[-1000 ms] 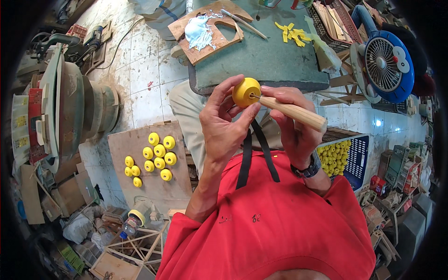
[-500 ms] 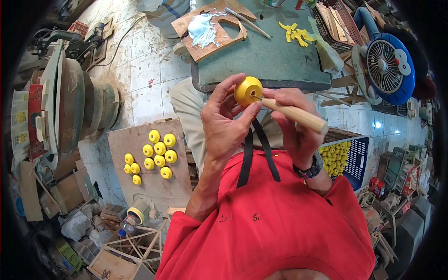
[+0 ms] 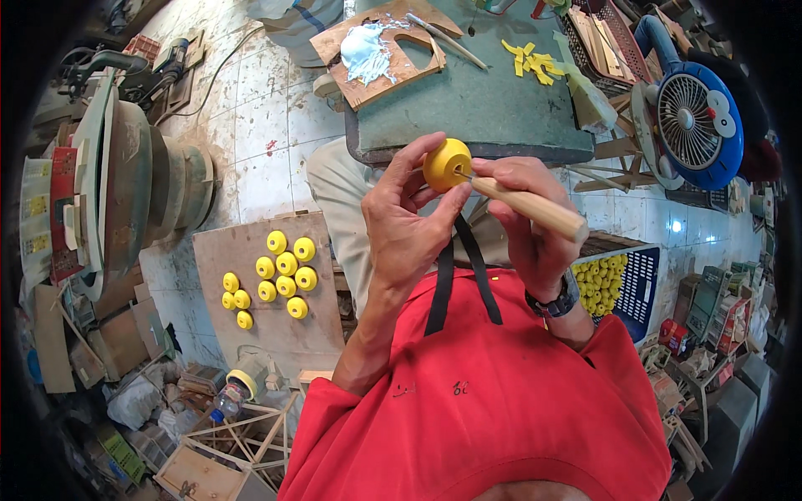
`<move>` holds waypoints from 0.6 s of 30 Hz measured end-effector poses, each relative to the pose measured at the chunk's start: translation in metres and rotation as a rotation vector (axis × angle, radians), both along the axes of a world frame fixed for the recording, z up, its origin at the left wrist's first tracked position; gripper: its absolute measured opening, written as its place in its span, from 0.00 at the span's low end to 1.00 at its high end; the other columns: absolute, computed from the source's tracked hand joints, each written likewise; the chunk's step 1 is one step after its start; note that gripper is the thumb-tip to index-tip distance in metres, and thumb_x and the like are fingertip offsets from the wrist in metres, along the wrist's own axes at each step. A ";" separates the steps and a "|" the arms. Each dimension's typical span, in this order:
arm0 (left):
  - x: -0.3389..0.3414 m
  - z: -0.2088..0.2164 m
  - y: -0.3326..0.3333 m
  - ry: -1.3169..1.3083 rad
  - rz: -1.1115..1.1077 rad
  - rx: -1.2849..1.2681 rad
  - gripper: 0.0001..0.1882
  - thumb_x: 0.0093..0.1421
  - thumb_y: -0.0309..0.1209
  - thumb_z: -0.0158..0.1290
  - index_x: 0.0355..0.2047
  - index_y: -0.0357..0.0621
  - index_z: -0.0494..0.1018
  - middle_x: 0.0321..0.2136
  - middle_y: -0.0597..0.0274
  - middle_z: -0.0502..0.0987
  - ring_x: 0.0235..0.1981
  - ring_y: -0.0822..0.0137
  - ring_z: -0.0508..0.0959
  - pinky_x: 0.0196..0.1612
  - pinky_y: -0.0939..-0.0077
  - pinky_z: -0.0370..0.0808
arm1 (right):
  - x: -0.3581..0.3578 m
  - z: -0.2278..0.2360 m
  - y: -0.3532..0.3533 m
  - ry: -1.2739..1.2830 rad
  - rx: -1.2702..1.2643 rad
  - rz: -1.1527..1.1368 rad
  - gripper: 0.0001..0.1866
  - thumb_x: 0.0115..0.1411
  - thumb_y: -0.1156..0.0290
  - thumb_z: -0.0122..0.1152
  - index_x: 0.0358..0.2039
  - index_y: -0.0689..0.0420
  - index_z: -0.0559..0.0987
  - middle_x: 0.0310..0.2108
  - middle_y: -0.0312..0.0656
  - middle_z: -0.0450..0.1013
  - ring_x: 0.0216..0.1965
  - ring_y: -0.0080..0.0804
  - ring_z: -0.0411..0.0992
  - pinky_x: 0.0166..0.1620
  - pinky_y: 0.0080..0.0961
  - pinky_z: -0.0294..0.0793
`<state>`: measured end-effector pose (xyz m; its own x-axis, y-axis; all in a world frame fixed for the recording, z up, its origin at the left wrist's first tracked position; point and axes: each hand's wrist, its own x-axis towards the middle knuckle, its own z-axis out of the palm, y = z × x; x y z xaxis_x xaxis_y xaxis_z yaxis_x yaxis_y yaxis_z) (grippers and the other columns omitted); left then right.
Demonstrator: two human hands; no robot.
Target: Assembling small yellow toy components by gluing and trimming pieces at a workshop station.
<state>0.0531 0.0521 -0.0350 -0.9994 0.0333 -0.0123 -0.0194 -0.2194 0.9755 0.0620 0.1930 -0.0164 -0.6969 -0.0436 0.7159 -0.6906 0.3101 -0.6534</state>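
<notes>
Green-topped desk (image 3: 472,113) at far side. Clasping round yellow bead (image 3: 443,159) in fingers of left hand (image 3: 405,224), short of desk; gripping pale wooden-handled metal tool (image 3: 539,209) in fingers of right hand (image 3: 535,253), tip at bead's hole. Apparently working hole; next, likely needing steady bead, aligned tip.

**Around me, left and right**

To my right I have a blue fan (image 3: 689,114), near a reddish basket (image 3: 632,53) of wooden strips (image 3: 602,40). A bulky machine (image 3: 127,179) stands at my left, a blue-capped bottle (image 3: 228,402) lower on that side.
</notes>
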 end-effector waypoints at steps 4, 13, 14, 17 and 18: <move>-0.001 0.000 0.000 0.018 0.005 0.001 0.26 0.50 0.18 0.61 0.51 0.41 0.70 0.42 0.58 0.76 0.43 0.71 0.78 0.46 0.78 0.77 | 0.001 0.002 0.000 -0.006 0.068 0.018 0.15 0.51 0.77 0.66 0.39 0.64 0.75 0.36 0.47 0.77 0.35 0.44 0.76 0.37 0.30 0.76; -0.001 0.002 -0.003 -0.012 0.011 -0.004 0.26 0.50 0.18 0.61 0.51 0.41 0.70 0.41 0.58 0.77 0.42 0.71 0.78 0.45 0.79 0.77 | -0.002 0.003 0.005 -0.010 0.062 0.012 0.14 0.52 0.77 0.66 0.39 0.65 0.74 0.34 0.48 0.76 0.35 0.43 0.76 0.36 0.28 0.77; -0.001 0.001 -0.003 -0.014 0.012 -0.014 0.26 0.50 0.18 0.61 0.51 0.41 0.70 0.41 0.58 0.77 0.42 0.70 0.78 0.45 0.79 0.77 | -0.002 0.003 0.005 -0.012 0.065 0.011 0.15 0.51 0.78 0.66 0.39 0.65 0.74 0.34 0.48 0.76 0.35 0.43 0.76 0.36 0.28 0.77; -0.001 0.001 -0.003 -0.020 0.003 -0.023 0.26 0.49 0.18 0.61 0.51 0.42 0.70 0.41 0.58 0.77 0.42 0.70 0.78 0.45 0.79 0.78 | -0.004 0.003 0.005 -0.014 0.069 0.001 0.15 0.51 0.79 0.66 0.39 0.65 0.74 0.34 0.48 0.76 0.34 0.42 0.76 0.36 0.28 0.77; -0.002 0.000 -0.003 -0.019 0.004 -0.023 0.26 0.49 0.18 0.61 0.51 0.42 0.70 0.41 0.58 0.77 0.42 0.70 0.78 0.45 0.79 0.78 | -0.004 0.002 0.005 -0.012 0.069 -0.008 0.15 0.51 0.79 0.66 0.39 0.65 0.74 0.34 0.48 0.76 0.34 0.42 0.76 0.36 0.28 0.77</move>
<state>0.0516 0.0496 -0.0348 -0.9991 0.0293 -0.0319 -0.0371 -0.1969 0.9797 0.0581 0.1980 -0.0140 -0.7060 -0.0868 0.7029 -0.6802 0.3597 -0.6387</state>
